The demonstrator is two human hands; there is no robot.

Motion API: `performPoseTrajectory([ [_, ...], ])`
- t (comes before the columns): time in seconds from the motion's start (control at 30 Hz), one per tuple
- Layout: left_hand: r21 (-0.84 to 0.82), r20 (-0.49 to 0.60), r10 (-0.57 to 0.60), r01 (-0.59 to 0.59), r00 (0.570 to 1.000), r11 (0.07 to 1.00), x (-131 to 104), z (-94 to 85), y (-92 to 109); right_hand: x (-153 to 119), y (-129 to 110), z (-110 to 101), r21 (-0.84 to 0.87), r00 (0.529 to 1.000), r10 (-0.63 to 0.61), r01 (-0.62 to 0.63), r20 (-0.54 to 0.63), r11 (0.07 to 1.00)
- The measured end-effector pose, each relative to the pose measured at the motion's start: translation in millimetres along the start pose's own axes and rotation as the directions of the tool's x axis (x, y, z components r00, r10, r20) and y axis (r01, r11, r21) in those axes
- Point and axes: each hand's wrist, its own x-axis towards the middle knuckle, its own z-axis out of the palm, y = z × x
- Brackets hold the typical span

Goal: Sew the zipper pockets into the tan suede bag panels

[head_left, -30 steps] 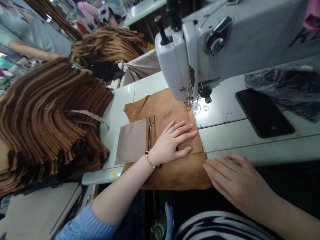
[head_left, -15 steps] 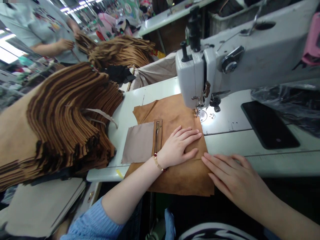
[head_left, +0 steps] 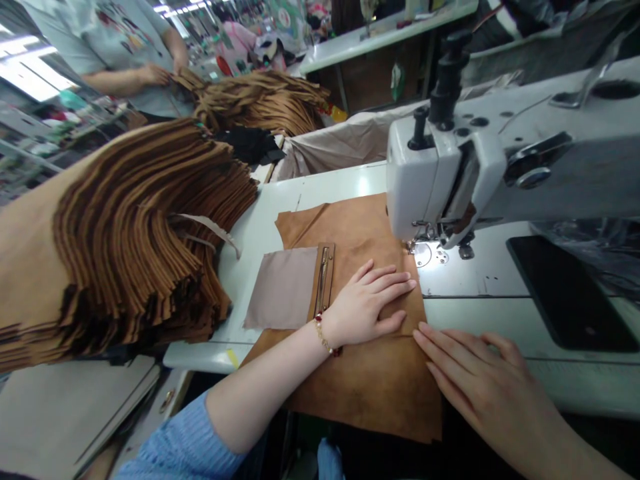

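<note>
A tan leather panel [head_left: 360, 230] lies on the sewing table, its right edge at the presser foot [head_left: 411, 247] of the sewing machine [head_left: 425, 177]. Its front part hangs over the table's edge. My left hand [head_left: 373, 303] rests flat on the panel, fingers stretched toward the needle area. Beside my left wrist, a zipper [head_left: 324, 273] in a brown strip sits on the panel, with a grey-beige fabric piece [head_left: 283, 290] to its left. My right hand [head_left: 475, 373] touches the panel's right edge with outstretched fingertips; its fingers lie close together.
A tall stack of folded brown leather pieces [head_left: 135, 220] stands on the left. A black phone [head_left: 570, 293] lies right of the needle plate. Across the table, a person [head_left: 125, 60] handles brown strips near a heap of strips [head_left: 265, 100]. Plastic wrap [head_left: 595, 247] lies behind the phone.
The view has shifted, so the machine and phone appear farther right and lower. Both hands keep nearly the same places on the leather panel. The panel shows no clear movement at the presser foot.
</note>
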Motion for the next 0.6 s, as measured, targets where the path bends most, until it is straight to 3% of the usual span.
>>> performPoseTrajectory([
  [0.6, 0.000, 0.008, 0.060, -0.060, 0.998, 0.998, 34, -12.0, -42, 42, 28, 12, 0.017, 0.999, 0.031, -0.031, -0.042, 0.999],
])
